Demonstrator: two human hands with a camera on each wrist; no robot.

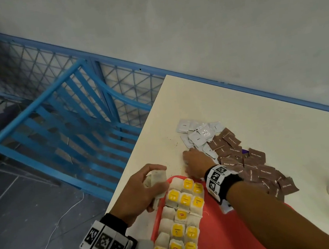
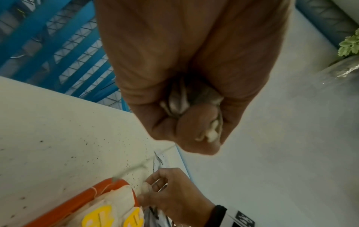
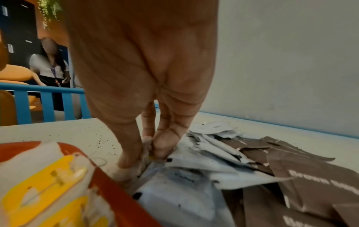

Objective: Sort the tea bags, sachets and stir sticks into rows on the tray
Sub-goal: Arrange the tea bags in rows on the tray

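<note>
Tea bags [image 1: 178, 214] mostly rowed on tray [image 1: 225, 231]; sachets [image 1: 237, 156] remained on bench [image 1: 239, 97]. Your left hand [image 1: 141, 190] gripped bags, right hand [image 1: 196, 164] pinched one.

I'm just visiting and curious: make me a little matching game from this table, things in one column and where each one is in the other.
Things:
1. tea bags with yellow tags
2. brown sachets
3. white sachets
4. left hand

Places:
A. farthest part of the loose pile
B. rows on the red tray
C. table, right of the tray
D. holding tea bags at the tray's left rim

Pairs: 1-B, 2-C, 3-A, 4-D
</note>
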